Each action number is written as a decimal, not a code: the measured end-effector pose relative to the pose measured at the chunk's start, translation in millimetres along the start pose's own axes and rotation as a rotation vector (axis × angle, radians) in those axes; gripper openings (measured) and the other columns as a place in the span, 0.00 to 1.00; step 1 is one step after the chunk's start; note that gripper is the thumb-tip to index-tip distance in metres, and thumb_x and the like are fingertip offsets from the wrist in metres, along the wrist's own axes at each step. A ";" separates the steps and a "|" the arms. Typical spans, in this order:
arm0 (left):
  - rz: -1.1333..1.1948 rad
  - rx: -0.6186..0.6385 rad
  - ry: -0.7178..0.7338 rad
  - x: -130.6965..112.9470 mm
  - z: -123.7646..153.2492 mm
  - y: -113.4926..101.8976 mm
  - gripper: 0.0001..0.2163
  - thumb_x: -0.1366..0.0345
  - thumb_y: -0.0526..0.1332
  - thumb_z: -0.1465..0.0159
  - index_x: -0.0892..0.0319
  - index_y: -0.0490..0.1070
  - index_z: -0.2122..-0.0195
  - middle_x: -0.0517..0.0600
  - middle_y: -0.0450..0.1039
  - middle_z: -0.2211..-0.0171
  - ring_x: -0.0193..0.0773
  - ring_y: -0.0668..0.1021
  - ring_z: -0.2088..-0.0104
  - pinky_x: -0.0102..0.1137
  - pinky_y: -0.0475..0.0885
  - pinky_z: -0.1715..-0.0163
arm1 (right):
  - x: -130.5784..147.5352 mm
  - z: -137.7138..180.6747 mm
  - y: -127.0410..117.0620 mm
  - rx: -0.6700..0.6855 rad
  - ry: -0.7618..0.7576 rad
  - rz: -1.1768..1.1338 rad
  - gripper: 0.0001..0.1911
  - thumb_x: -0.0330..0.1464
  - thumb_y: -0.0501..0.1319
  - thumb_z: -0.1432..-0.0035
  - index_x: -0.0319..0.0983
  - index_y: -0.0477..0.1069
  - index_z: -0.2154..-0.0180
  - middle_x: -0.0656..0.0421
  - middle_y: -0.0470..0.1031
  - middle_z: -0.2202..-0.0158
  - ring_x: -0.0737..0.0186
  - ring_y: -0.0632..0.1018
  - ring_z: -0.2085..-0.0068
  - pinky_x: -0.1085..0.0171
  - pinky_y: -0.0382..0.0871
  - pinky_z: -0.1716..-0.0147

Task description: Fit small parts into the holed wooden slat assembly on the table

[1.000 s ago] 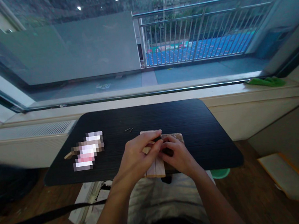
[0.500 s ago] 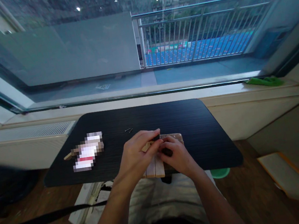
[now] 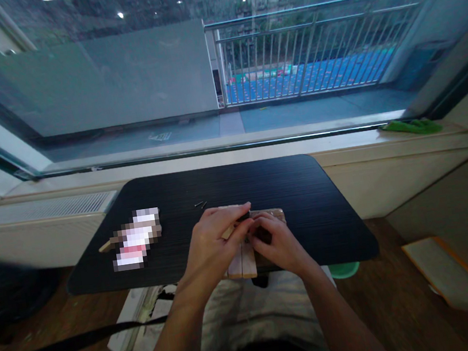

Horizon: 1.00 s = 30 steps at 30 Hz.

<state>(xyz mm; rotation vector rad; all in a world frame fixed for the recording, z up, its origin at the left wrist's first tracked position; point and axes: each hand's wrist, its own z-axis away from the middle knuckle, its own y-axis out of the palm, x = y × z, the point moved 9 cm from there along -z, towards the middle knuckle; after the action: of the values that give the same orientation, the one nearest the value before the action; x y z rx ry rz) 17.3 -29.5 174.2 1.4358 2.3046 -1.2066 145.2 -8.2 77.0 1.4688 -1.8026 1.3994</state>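
Observation:
Both of my hands meet over pale wooden strips [image 3: 243, 264] lying at the near edge of a black table [image 3: 288, 191]. My left hand [image 3: 215, 242] is curled, its fingertips pinching a small wooden piece against the strips. My right hand [image 3: 276, 242] is closed beside it, fingers bent down onto the wood; what it grips is hidden. A brownish flat block [image 3: 275, 214] pokes out behind my right hand.
Two small nails [image 3: 200, 204] lie on the table beyond my hands. A blurred packet [image 3: 137, 244] and a wooden stick [image 3: 107, 246] sit at the left. A green cloth [image 3: 412, 126] rests on the window sill. A board [image 3: 452, 275] lies on the floor to the right.
My hands have stayed in nearly the same place; the fingers have shifted slightly over the wooden strips. The view has drifted a little.

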 end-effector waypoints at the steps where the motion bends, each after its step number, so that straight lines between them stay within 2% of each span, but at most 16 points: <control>1: 0.003 0.002 0.005 -0.7 -0.1 0.2 0.10 0.65 0.65 0.34 0.54 0.80 0.53 0.51 0.84 0.59 0.38 0.84 0.61 0.35 0.79 0.55 | -0.3 -0.1 -2.1 -0.020 0.005 -0.029 0.06 0.25 0.62 0.44 0.41 0.72 0.66 0.57 0.76 0.61 0.57 0.76 0.56 0.56 0.70 0.54; 6: 0.029 -0.003 -0.011 0.9 -0.1 0.2 0.10 0.66 0.66 0.35 0.55 0.80 0.53 0.51 0.84 0.59 0.38 0.84 0.60 0.34 0.79 0.55 | -3.6 -0.6 -7.0 -0.077 0.026 -0.081 0.06 0.26 0.61 0.41 0.42 0.71 0.69 0.58 0.76 0.65 0.59 0.77 0.60 0.58 0.71 0.57; 14: 0.103 0.000 -0.046 2.8 1.6 2.7 0.11 0.69 0.65 0.35 0.57 0.80 0.52 0.51 0.84 0.58 0.37 0.84 0.59 0.29 0.80 0.55 | -5.1 0.6 -3.4 -0.052 0.002 -0.024 0.08 0.26 0.59 0.38 0.41 0.75 0.66 0.56 0.78 0.61 0.58 0.78 0.56 0.56 0.71 0.52; 23: 0.097 0.047 -0.070 6.3 3.9 5.8 0.12 0.69 0.63 0.34 0.56 0.79 0.50 0.51 0.84 0.55 0.39 0.85 0.57 0.31 0.80 0.54 | 1.9 1.5 0.0 0.012 -0.015 0.023 0.06 0.26 0.62 0.43 0.41 0.77 0.65 0.56 0.78 0.59 0.57 0.78 0.56 0.55 0.72 0.53; 30: 0.106 0.056 -0.082 7.7 4.0 8.8 0.12 0.68 0.62 0.33 0.56 0.79 0.49 0.51 0.83 0.54 0.40 0.85 0.56 0.32 0.80 0.53 | -3.3 2.4 2.5 0.037 0.018 0.066 0.08 0.25 0.65 0.45 0.42 0.78 0.65 0.57 0.78 0.58 0.56 0.78 0.54 0.54 0.71 0.51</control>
<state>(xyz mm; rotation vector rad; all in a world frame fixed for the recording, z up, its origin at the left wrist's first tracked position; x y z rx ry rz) 19.5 -25.3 162.8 1.4776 2.1288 -1.2831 144.7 -9.0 72.3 1.4219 -1.8389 1.4809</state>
